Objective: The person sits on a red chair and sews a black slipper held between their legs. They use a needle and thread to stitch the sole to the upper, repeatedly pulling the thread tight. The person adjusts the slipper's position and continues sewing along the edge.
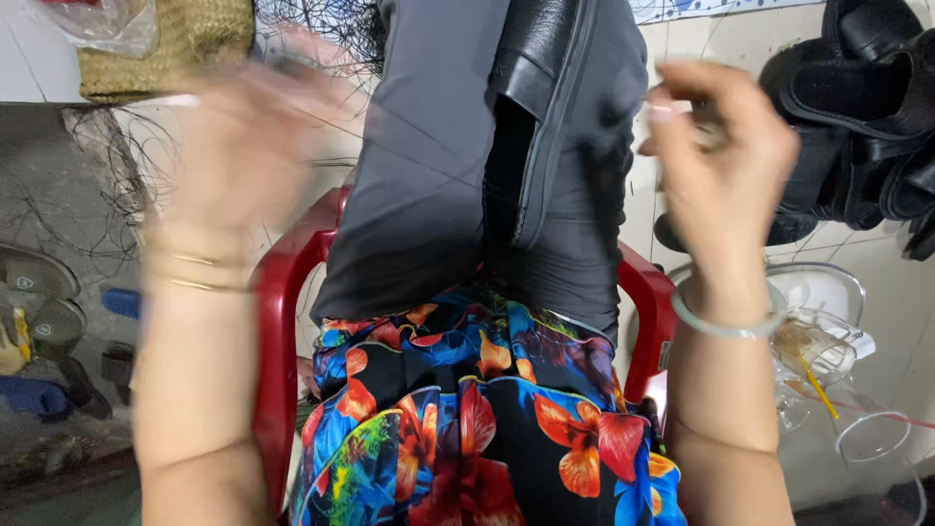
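Your view looks down over a dark grey garment [429, 175] that hangs in front of you, its black leather-like panel [536, 58] folded over near the top and a long seam running down its middle. Below it lies cloth with a bright flower print [467, 429] in red, orange and blue on black, spread across your lap. A red plastic chair [282, 321] frames both, its arms showing to either side of the cloth.

Your left hand [243, 146] is raised beside the grey garment, blurred by motion; its fingers appear loosely spread, but you cannot tell whether they grip anything. Two thin gold bangles [200, 271] circle that wrist. Fine dark threads [321, 107] stretch from this hand across the garment toward the other hand.

Your right hand [726, 166] is raised on the opposite side, near the garment's edge, its fingertips [667, 102] drawn together in a pinch on something small and pale that is too blurred to identify. A pale green bangle [726, 321] sits on that wrist.

Black sandals [867, 107] hang at upper right. Clear plastic containers [828, 331] stand at lower right. A woven straw bag [166, 44] sits at upper left, and slippers [44, 302] lie on the floor at left.
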